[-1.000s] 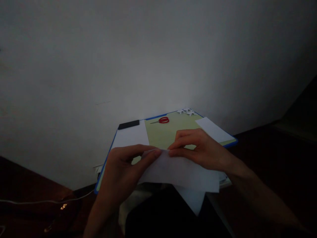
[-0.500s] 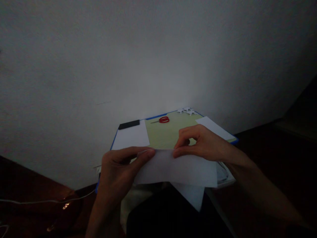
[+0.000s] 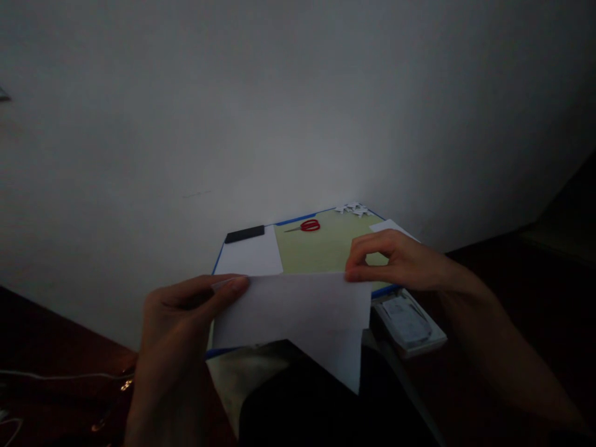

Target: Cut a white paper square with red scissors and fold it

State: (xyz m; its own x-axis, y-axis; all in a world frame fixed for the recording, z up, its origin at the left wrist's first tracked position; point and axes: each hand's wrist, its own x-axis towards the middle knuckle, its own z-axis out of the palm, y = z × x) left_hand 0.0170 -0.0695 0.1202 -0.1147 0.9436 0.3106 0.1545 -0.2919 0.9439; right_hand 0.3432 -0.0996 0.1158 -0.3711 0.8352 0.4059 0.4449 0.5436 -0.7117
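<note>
A white sheet of paper is stretched between my two hands above my lap. A pointed flap of it hangs down at the lower right. My left hand is closed on its upper left corner, thumb in front and fingers behind. At the upper right, my right hand pinches the top edge between thumb and fingertips. Beyond the paper, red-handled scissors lie on the yellow-green surface of a small table.
A dark flat object rests on white paper at the table's left. White cut-out pieces are heaped at the back right corner, with another white sheet nearby. A white box is below my right wrist. A wall stands behind.
My hands have moved apart along the top edge, the left to the left and the right to the right. The paper is now spread wider, its hanging flap shifted left.
</note>
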